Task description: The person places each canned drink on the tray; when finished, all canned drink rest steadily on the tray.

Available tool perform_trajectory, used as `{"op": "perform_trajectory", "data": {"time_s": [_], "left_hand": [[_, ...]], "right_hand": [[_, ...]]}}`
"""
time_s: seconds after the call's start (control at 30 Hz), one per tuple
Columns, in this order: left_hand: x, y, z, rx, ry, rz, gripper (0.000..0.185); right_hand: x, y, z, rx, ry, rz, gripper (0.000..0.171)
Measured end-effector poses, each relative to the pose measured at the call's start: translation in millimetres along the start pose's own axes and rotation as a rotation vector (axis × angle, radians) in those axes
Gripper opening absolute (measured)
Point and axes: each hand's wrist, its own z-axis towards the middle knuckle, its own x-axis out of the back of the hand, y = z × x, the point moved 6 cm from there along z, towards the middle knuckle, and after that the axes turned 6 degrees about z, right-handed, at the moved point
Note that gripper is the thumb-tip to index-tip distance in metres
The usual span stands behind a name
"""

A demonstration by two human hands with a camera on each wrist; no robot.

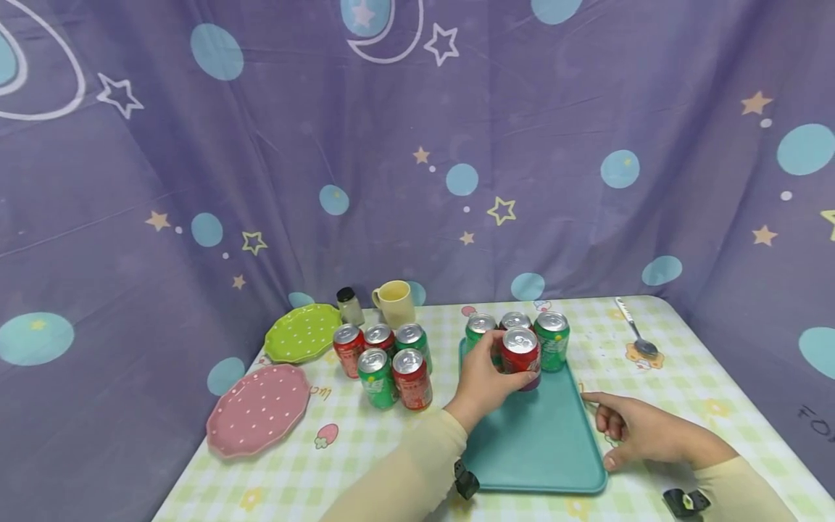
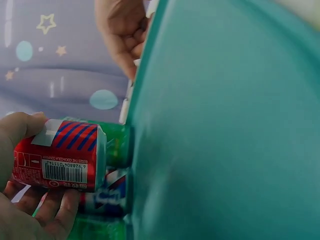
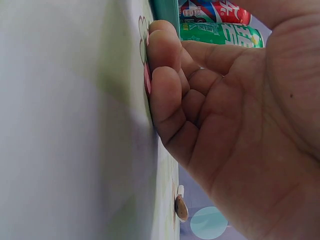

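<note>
My left hand (image 1: pixel 493 371) grips a red can (image 1: pixel 520 351) by its side, upright at the far end of the teal tray (image 1: pixel 535 442). In the left wrist view my fingers (image 2: pixel 30 210) wrap that red can (image 2: pixel 57 162) just off the tray's floor (image 2: pixel 225 125). Three more cans stand behind it on the tray: a green one (image 1: pixel 479 328), a green one (image 1: pixel 553 339) and one between them (image 1: pixel 515 320). My right hand (image 1: pixel 631 429) rests on the tablecloth beside the tray's right edge, its fingers (image 3: pixel 167 85) loosely curled and holding nothing.
Several red and green cans (image 1: pixel 385 362) stand grouped left of the tray. Beyond them are a green plate (image 1: pixel 303 332), a pink plate (image 1: pixel 259 409), a yellow mug (image 1: pixel 394 302) and a small jar (image 1: pixel 349 305). A spoon (image 1: pixel 636 330) lies at the far right. A purple curtain hangs behind.
</note>
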Motion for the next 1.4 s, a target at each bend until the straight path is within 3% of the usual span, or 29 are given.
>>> {"op": "perform_trajectory", "data": {"time_s": [0.27, 0.7, 1.4], "left_hand": [[-29.4, 4.3, 2.2, -0.005, -0.014, 0.039, 0.064], [-55.9, 8.7, 5.2, 0.054, 0.035, 0.141, 0.070], [-66.2, 13.3, 4.6, 0.040, 0.037, 0.197, 0.073]], "right_hand": [[-1, -1, 1, -0.022, 0.004, 0.009, 0.107], [0, -5, 0, -0.015, 0.006, 0.011, 0.108], [1, -3, 0, 0.002, -0.005, -0.002, 0.108]]}}
